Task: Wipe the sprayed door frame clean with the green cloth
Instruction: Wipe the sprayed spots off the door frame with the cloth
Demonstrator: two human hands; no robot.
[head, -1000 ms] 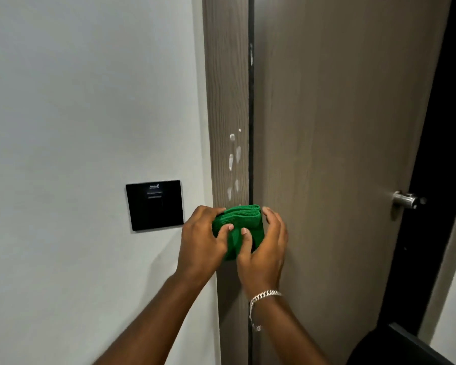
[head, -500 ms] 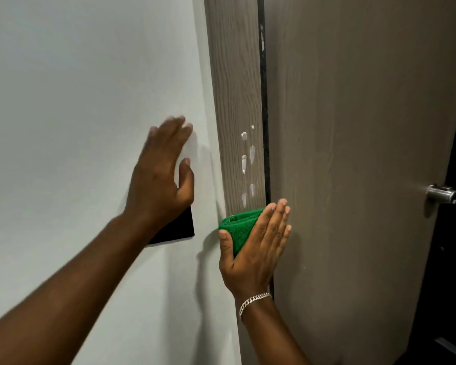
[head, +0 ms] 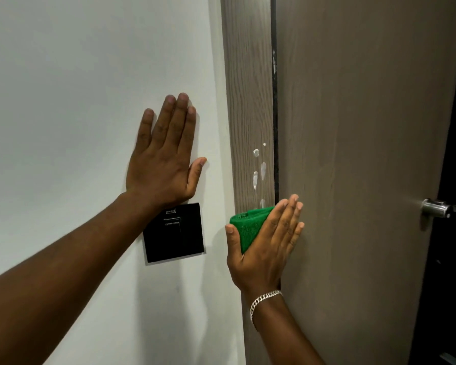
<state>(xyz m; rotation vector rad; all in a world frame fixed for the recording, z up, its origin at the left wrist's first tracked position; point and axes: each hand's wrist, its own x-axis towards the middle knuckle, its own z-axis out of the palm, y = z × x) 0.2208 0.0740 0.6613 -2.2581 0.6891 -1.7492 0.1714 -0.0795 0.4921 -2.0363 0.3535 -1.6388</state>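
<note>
Where foam (head: 258, 169) streaks door frame (head: 248, 101), green cloth (head: 248, 226)

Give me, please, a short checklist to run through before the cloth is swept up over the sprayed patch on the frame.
1. Green cloth pressed flat on the door frame under the right hand: ok.
2. Cloth sits just below the white foam drips, so an upward stroke should meet them: ok.
3. Left hand braced flat on the wall, off the frame: ok.
4. Left hand clear of the black wall switch: not ok, its heel overlaps the top edge.
5. White flecks higher in the door gap also need wiping: cannot tell.
</note>
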